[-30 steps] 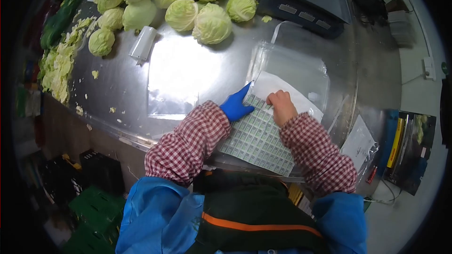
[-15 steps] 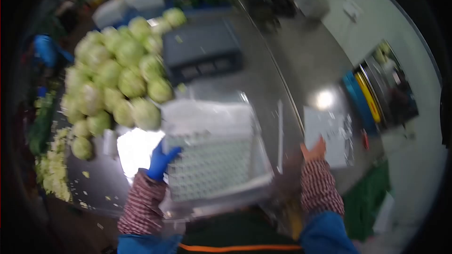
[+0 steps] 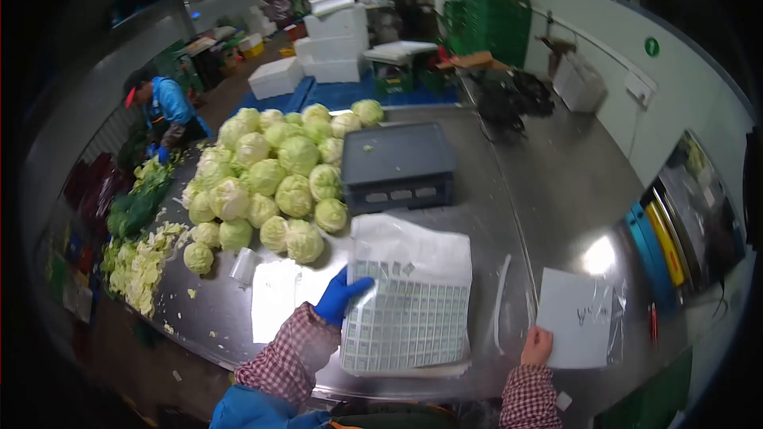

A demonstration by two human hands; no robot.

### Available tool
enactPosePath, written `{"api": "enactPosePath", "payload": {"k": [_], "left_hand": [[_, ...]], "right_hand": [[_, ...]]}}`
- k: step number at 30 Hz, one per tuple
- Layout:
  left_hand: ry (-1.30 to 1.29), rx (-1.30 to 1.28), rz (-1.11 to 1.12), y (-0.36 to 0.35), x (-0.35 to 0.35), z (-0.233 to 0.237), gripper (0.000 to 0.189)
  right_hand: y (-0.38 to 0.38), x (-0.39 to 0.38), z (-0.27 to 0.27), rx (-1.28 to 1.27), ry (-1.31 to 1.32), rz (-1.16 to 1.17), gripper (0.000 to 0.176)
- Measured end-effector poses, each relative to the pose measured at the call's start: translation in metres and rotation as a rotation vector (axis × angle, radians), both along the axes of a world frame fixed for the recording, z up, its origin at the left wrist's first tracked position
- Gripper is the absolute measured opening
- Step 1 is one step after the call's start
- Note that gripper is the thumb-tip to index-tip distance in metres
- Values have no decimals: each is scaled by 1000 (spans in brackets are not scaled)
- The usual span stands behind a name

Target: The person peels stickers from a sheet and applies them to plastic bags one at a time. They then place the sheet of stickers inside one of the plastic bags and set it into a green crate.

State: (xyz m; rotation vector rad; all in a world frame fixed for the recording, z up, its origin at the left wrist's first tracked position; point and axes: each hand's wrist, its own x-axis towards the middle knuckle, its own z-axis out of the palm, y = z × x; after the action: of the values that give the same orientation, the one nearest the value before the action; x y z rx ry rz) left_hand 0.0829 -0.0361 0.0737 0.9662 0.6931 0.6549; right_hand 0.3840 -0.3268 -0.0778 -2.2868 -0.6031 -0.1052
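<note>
My left hand (image 3: 342,298), in a blue glove, grips the left edge of a sheet of labels (image 3: 409,318), its thumb lying over the front. Rows of small printed labels cover the sheet's lower part; its top is plain white and a little curled. My bare right hand (image 3: 538,345) is closed, fingers curled, at the left edge of a white sheet (image 3: 574,310) with dark handwriting and clear plastic along its right side. Whatever those fingers pinch, if anything, is hidden. A thin white strip (image 3: 502,302) lies between the two sheets.
Piled cabbages (image 3: 274,175) stand left of a grey crate (image 3: 397,167) on the metal table (image 3: 477,230). Leaf scraps (image 3: 147,266), a clear roll (image 3: 244,266) and a white sheet (image 3: 274,302) lie leftward. A scale (image 3: 683,214) stands right. A co-worker (image 3: 171,107) bends over greens at far left.
The view has tilted upward, bringing the room's back and the co-worker into sight. My right hand has gone from spread fingers to closed. My left hand stays at the label sheet's left edge.
</note>
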Motion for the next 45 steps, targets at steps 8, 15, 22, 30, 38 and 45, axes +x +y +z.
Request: {"api": "enactPosePath", "payload": {"k": [8, 15, 22, 30, 38, 45], "left_hand": [[98, -175, -392, -31, 95, -36, 49], [49, -266, -569, -35, 164, -93, 50], [46, -137, -404, -44, 181, -125, 37], [71, -78, -218, -90, 198, -142, 49], [371, 581, -464, -77, 146, -147, 27], [310, 1702, -1027, -77, 113, -95, 55]], "right_hand": [[-24, 16, 91, 285, 39, -112, 13], [-26, 15, 119, 288, -4, -23, 11], [-43, 4, 105, 63, -53, 98, 14], [-47, -1, 76, 163, 135, 43, 15], [-59, 24, 48, 489, 374, -227, 20], [-58, 12, 52, 416, 348, -234, 19]]}}
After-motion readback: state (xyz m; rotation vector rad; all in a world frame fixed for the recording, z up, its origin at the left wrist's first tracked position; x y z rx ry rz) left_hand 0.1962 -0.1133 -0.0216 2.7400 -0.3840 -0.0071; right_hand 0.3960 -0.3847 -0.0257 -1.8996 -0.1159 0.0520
